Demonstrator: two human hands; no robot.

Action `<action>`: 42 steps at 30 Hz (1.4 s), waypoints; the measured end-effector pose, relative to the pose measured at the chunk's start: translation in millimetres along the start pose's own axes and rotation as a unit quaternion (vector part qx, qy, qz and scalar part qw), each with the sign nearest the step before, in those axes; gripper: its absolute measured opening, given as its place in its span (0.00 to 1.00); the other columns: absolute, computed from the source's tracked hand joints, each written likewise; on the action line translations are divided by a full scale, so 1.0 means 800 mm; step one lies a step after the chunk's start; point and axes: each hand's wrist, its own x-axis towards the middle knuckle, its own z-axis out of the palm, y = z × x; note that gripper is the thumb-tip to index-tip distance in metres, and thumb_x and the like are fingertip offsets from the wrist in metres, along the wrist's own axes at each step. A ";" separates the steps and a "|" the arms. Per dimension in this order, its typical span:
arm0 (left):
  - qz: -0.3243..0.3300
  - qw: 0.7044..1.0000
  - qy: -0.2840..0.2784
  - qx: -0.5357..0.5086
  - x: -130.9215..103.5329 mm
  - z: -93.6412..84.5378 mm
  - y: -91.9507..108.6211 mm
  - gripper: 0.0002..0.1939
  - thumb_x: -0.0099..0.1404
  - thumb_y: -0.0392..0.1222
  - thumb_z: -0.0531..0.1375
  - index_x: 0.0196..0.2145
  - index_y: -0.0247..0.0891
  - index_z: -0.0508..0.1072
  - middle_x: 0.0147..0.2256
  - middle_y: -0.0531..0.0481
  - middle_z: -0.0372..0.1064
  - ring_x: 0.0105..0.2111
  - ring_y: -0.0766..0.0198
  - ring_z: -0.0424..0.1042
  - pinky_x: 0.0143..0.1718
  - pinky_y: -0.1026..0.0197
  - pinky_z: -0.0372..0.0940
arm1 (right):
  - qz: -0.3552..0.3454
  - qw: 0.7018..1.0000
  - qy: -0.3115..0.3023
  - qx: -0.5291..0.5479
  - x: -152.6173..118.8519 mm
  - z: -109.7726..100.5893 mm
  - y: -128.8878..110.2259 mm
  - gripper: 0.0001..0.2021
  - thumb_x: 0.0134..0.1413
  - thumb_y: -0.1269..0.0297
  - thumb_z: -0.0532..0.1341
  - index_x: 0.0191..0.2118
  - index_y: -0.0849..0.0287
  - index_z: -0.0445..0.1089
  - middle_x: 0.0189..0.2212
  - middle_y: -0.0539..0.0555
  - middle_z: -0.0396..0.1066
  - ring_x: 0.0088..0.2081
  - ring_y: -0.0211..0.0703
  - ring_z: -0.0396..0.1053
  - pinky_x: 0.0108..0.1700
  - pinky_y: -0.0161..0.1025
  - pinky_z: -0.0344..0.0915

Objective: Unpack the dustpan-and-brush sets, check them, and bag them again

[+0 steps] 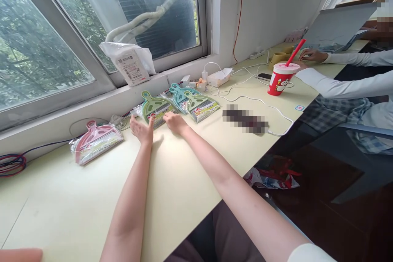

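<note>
Several plastic-wrapped dustpan-and-brush sets lie along the back of the pale table (172, 180). My left hand (143, 130), fingers apart, is at the left front edge of a green set (153, 106). At that set's lower right edge is my right hand (174, 123), its fingers curled and pressed together on the wrapping. Right of it, a second green set (199, 105) overlaps a blue set (181, 93). A pink set (97, 140) rests apart, to the left of my hands.
A white package (132, 65) leans on the window sill. At right are a red cup with a straw (278, 80), a phone (264, 76), white cables and a blurred dark object (245, 119). Another person in white sleeves sits beyond, near a laptop (334, 28).
</note>
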 end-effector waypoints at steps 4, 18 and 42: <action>-0.008 0.996 0.083 0.029 -0.016 -0.025 -0.014 0.32 0.70 0.49 0.53 0.67 0.36 0.50 0.68 0.31 0.47 0.69 0.46 0.47 0.67 0.41 0.47 | -0.021 0.999 -0.040 0.000 -0.020 -0.014 -0.012 0.16 0.67 0.74 0.47 0.48 0.64 0.71 0.47 0.61 0.73 0.44 0.49 0.73 0.40 0.41 0.66; -0.283 0.949 0.057 0.125 0.065 -0.201 -0.210 0.21 0.63 0.48 0.64 0.50 0.34 0.68 0.60 0.27 0.62 0.64 0.40 0.57 0.62 0.40 0.54 | -0.306 0.944 -0.112 -0.042 -0.057 -0.025 -0.120 0.16 0.63 0.78 0.49 0.43 0.65 0.74 0.41 0.64 0.73 0.38 0.47 0.73 0.37 0.40 0.60; -0.250 0.826 0.007 -0.505 -0.055 -0.197 -0.094 0.16 0.57 0.24 0.59 0.40 0.40 0.68 0.36 0.49 0.72 0.40 0.66 0.76 0.46 0.62 0.73 | -0.250 0.966 0.031 0.055 -0.072 -0.071 -0.156 0.31 0.68 0.72 0.45 0.72 0.45 0.46 0.73 0.48 0.48 0.73 0.46 0.42 0.73 0.60 0.35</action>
